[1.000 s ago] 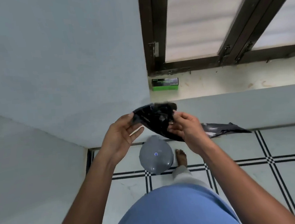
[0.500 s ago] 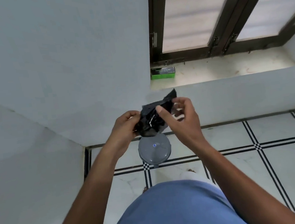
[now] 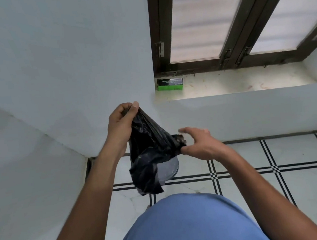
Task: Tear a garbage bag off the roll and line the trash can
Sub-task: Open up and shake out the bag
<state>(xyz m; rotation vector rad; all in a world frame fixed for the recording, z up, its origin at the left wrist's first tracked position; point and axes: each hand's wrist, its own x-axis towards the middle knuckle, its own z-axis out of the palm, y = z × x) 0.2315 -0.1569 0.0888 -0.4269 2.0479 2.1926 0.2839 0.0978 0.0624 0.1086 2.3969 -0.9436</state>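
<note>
- A pale wall (image 3: 53, 71) fills the left side, meeting the tiled floor (image 3: 274, 186) in a corner.
- The left hand (image 3: 120, 123) is raised, its fingertips pinched tight on the top edge of a black garbage bag (image 3: 149, 153).
- The garbage bag hangs crumpled from that pinch, its loose lower end drooping in front of the grey trash can (image 3: 169, 168) on the floor (only a sliver of the can's rounded top shows beside the plastic).
- The right hand (image 3: 200, 143) sits lower and to the right, thumb and forefinger nipping a bunched corner of the bag, the other fingers spread open above it.
- Up on the window sill (image 3: 246, 83), a green and black box (image 3: 170, 84) rests in the left corner, just below the dark window frame (image 3: 230, 56).
- A blue shirt (image 3: 192, 228) fills the bottom middle.
</note>
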